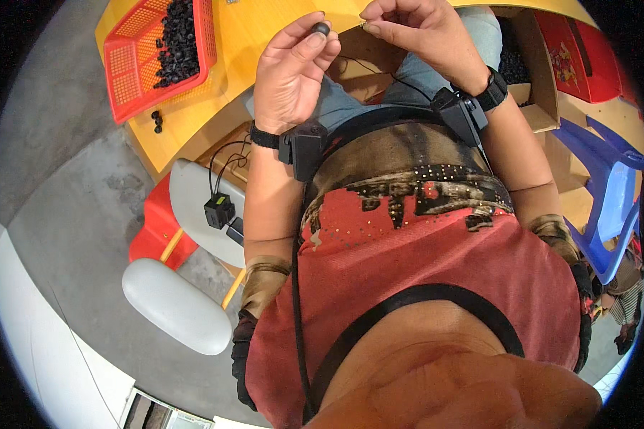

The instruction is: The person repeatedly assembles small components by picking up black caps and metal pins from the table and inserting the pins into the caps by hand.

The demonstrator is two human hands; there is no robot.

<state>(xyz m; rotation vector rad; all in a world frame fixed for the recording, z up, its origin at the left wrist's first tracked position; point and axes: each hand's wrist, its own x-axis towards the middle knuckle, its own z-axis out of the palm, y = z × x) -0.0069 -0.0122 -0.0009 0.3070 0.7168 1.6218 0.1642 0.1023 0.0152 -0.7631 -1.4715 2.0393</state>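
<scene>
Between the thumb and fingers of my left hand (293,71) is a small round black knob-like piece (321,28). Opposite it, slightly apart, my right hand (426,32) pinches a tiny shiny metal piece (363,23), too small to make out in kind. Both hands are raised above my lap, close to the near edge of the yellow table (247,43). A red plastic basket (113,79) stands on the table at the left, with many small black pieces (177,46) heaped in it.
A few loose black pieces (157,122) lie beside the basket near the table's edge. At my right are a cardboard box (544,68) with dark pieces inside and a blue plastic stool (608,186). A grey chair (179,304) stands at my left, with a black cabled device (220,211) on it.
</scene>
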